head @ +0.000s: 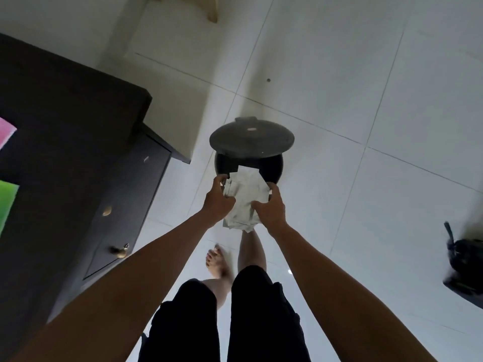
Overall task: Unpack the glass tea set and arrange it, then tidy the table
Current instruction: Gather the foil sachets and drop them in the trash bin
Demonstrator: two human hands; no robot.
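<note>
I hold a bundle of crumpled white wrapping paper [245, 197] between both hands, right over the mouth of a round black pedal bin [274, 169] on the floor. The bin's dark lid [251, 138] stands raised behind the opening. My left hand [218, 198] grips the bundle's left side, fingers curled round it. My right hand [270, 209] grips its right side. The paper's top edge reaches into the dark opening. No glass tea set is in view.
A dark wooden cabinet [78, 152] with brass knobs [106, 210] stands close on the left. White floor tiles [366, 100] spread around the bin. A black bag [465, 267] lies at the right edge. My bare feet and black shorts are below the hands.
</note>
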